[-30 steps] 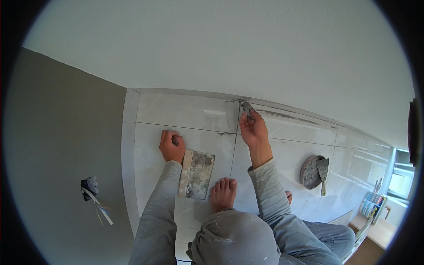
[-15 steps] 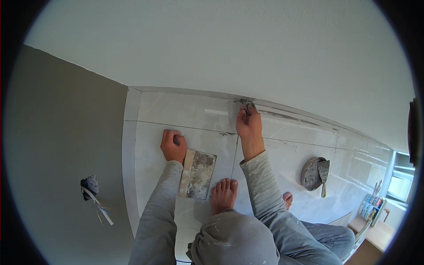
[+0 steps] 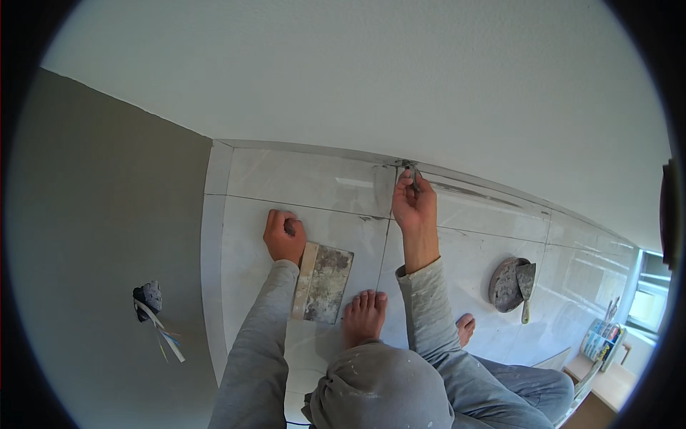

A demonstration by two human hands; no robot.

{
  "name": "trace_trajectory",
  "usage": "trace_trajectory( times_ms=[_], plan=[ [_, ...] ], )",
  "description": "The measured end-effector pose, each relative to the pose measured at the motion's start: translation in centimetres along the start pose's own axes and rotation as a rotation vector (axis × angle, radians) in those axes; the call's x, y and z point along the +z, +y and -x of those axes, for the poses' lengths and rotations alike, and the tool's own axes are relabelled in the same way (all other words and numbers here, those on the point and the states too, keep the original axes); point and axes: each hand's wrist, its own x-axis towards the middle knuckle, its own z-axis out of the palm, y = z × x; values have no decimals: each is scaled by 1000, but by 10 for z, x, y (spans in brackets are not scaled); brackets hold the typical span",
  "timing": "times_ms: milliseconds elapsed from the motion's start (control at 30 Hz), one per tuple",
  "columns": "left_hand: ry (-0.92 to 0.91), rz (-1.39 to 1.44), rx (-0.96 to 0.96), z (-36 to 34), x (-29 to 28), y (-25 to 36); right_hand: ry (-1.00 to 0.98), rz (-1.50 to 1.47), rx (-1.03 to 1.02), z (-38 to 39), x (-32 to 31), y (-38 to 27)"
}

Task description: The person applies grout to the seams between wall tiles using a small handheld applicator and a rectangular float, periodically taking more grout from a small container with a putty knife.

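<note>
My right hand (image 3: 416, 204) reaches to the foot of the far wall, its fingers pinched on a small grey smeared piece (image 3: 415, 178) whose kind I cannot make out. Dark grey paste (image 3: 404, 164) marks the joint at the skirting (image 3: 307, 149) there. On the floor tiles (image 3: 250, 236) my left hand (image 3: 284, 236) rests curled into a fist; the dark spot inside its fingers is too small to name. A wide smeared spreader blade (image 3: 327, 284) with a pale edge strip lies beside my left wrist.
My bare foot (image 3: 364, 318) stands near the spreader. To the right, a round bowl of grey paste (image 3: 506, 286) has a putty knife (image 3: 526, 289) across its rim. Wires (image 3: 161, 332) stick out of the left wall. A bench with a container (image 3: 600, 339) stands by the window.
My right hand has shifted slightly right and its wrist has turned, the small grey piece still in its fingers. My left hand stays in place.
</note>
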Motion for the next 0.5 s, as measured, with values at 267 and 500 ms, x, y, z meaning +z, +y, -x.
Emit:
trace_trajectory(
  times_ms=[267,500],
  plan=[
    [-35,2,-26,1,0,1,-131,118,-111,3,-28,-19],
    [-10,-22,-4,2,0,-4,-39,491,-254,0,-36,-3]
  ],
)
